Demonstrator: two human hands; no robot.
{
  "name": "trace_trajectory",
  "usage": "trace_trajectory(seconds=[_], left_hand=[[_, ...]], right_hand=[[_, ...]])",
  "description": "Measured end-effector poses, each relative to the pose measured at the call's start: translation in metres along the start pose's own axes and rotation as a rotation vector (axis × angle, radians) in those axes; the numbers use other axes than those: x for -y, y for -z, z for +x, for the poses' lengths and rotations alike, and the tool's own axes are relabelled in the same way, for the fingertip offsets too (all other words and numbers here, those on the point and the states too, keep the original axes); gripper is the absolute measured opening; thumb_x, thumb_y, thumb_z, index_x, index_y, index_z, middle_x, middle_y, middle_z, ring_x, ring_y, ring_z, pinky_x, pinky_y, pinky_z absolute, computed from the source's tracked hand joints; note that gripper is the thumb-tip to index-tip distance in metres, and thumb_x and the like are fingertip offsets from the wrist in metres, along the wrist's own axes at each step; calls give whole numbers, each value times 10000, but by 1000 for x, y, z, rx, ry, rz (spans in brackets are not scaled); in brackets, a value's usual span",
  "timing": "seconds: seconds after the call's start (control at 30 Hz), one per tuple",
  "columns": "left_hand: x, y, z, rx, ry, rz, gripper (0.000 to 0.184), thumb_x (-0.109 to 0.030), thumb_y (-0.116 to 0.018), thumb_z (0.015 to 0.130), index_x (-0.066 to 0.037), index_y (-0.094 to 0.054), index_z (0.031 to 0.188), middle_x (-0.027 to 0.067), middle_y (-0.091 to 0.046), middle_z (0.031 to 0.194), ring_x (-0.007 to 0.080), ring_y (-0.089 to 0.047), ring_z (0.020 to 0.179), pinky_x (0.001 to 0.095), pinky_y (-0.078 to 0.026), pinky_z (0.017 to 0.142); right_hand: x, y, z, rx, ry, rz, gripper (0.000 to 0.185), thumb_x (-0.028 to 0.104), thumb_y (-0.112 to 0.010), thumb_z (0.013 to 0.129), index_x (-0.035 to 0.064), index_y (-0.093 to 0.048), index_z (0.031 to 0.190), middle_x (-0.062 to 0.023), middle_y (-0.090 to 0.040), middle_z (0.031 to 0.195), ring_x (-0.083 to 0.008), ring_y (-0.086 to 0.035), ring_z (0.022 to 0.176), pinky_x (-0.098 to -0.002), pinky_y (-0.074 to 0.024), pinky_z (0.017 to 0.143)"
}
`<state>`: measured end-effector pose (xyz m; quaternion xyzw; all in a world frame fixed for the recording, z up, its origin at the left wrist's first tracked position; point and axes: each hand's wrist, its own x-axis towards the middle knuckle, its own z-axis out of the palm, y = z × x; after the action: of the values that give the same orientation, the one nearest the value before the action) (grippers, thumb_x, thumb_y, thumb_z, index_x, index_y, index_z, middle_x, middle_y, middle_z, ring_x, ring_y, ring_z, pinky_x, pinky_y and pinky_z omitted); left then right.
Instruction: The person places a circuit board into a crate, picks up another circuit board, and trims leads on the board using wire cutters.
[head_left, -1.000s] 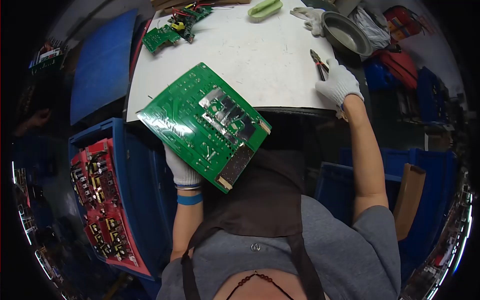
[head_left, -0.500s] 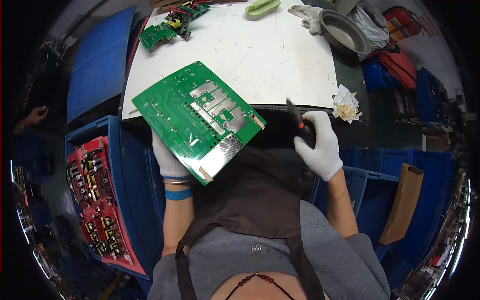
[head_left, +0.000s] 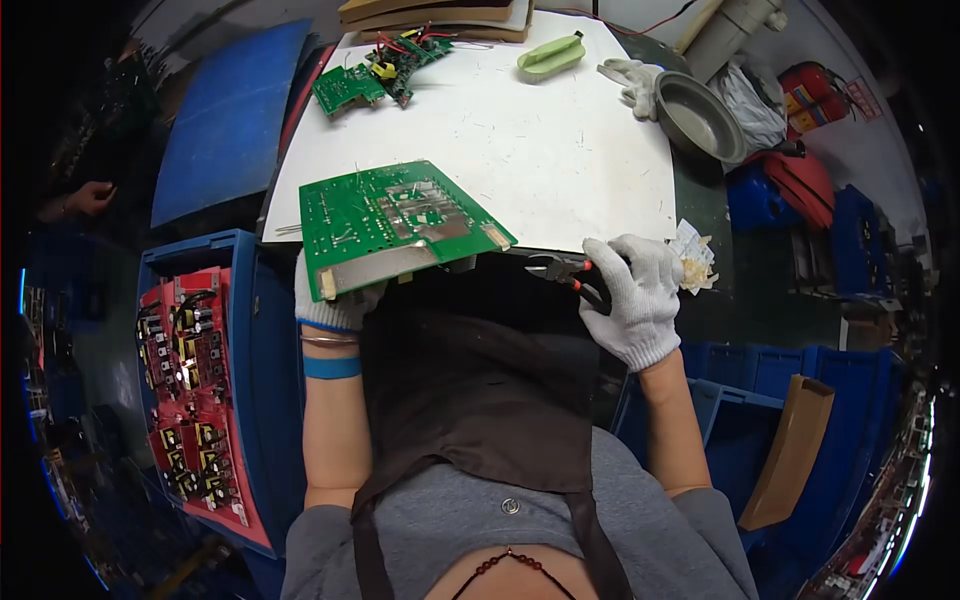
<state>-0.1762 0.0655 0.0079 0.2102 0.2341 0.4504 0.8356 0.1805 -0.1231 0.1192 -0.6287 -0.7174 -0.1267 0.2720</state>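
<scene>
Fingers [head_left: 607, 262] of the gloved right hand [head_left: 640, 310] curl around the red-and-black handles of a pair of pliers [head_left: 545, 268], and we see the handles spread apart, with the metal head pointing toward the green circuit board [head_left: 365, 225]. We find that board held by the gloved left hand [head_left: 322, 308], which supports it from underneath; we cannot tell how far the left fingers bend, as the board hides them. It is tilted over the near left edge of the white work surface [head_left: 500, 120], soldered side facing up, and we note the pliers just beside its right corner, apart from it. Farther back, we see a cluster of green circuit modules [head_left: 347, 88] with red wires and a yellow component, a pale green oblong item [head_left: 552, 57], a loose glove [head_left: 637, 85] and a round grey pan [head_left: 700, 118]. To the left we make out a blue crate [head_left: 268, 400] holding red-based electronic assemblies [head_left: 215, 385], and to the right a cardboard tray [head_left: 790, 450]. At the far left, we see another person's hand [head_left: 92, 197], well apart from the board
</scene>
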Motion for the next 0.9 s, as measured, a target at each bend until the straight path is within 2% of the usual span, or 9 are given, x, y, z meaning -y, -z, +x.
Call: trace_trajectory(seconds=[0.07, 0.17, 0.33, 0.4, 0.63, 0.7, 0.73, 0.8, 0.9], left_hand=[[1, -5, -4, 232, 189, -588, 481, -343, -293, 1076, 12, -470, 1350, 209, -619, 1285, 337, -693, 1062, 453, -645, 786], [4, -12, -9, 220, 106, -476, 492, -349, -289, 1075, 11, -467, 1358, 223, -622, 1274, 356, -702, 1036, 462, -652, 750], [1, -42, -15, 239, 140, -429, 492, -348, -301, 1071, 15, -471, 1357, 238, -635, 1238, 378, -732, 921, 422, -665, 637], [4, -31, -9, -54, 20, -200, 482, -339, -309, 1071, 21, -478, 1343, 238, -648, 1207, 372, -742, 867, 399, -658, 557], [13, -46, -10, -210, -207, 187, 410, -276, -341, 1072, 17, -510, 1304, 190, -669, 1183, 298, -736, 947, 400, -664, 711], [18, -35, -10, -117, -460, 922, 359, -227, -369, 1070, 16, -541, 1271, 170, -680, 1154, 264, -724, 965, 386, -645, 790], [16, -38, -11, -119, -460, 922, 359, -227, -369, 1070, 16, -541, 1271, 170, -680, 1154, 264, -724, 965, 386, -645, 790], [9, -46, -15, -138, -237, 104, 329, -215, -400, 1068, 11, -577, 1228, 164, -689, 1114, 255, -714, 962, 383, -631, 808], [2, -43, -17, -58, -179, -1, 328, -238, -423, 1066, 2, -598, 1203, 164, -692, 1094, 263, -704, 967, 395, -619, 836]], right_hand=[[2, 2, 7, 1, 23, -7, 710, 138, -812, 528, 191, -652, 1218, -49, -564, 1101, -288, -555, 1037, -454, -409, 939], [3, 2, 13, -23, 78, -42, 720, 104, -802, 521, 159, -656, 1223, -70, -589, 1107, -286, -565, 1047, -432, -404, 942], [1, 2, 22, -7, 95, -62, 790, 137, -843, 484, 210, -651, 1247, -42, -560, 1149, -279, -554, 1074, -459, -400, 964], [1, 3, 24, -15, 112, -66, 774, 121, -851, 487, 200, -658, 1233, -50, -576, 1138, -279, -561, 1067, -446, -400, 960], [1, -1, 29, -80, 188, -90, 716, 52, -841, 527, 187, -672, 1210, -35, -614, 1094, -271, -588, 1042, -426, -425, 933], [0, -1, 31, -62, 197, -89, 696, 71, -826, 548, 194, -671, 1215, -18, -608, 1081, -253, -591, 1013, -420, -431, 912], [-1, 0, 31, -44, 203, -90, 677, 89, -810, 569, 201, -670, 1221, -1, -602, 1068, -235, -594, 984, -415, -437, 891], [-2, 3, 35, 17, 212, -63, 673, 93, -816, 564, 193, -666, 1212, -5, -609, 1054, -240, -600, 972, -412, -447, 874], [-3, 9, 38, 125, 219, -29, 670, 97, -830, 556, 178, -658, 1198, -13, -617, 1028, -248, -607, 950, -406, -461, 850]])
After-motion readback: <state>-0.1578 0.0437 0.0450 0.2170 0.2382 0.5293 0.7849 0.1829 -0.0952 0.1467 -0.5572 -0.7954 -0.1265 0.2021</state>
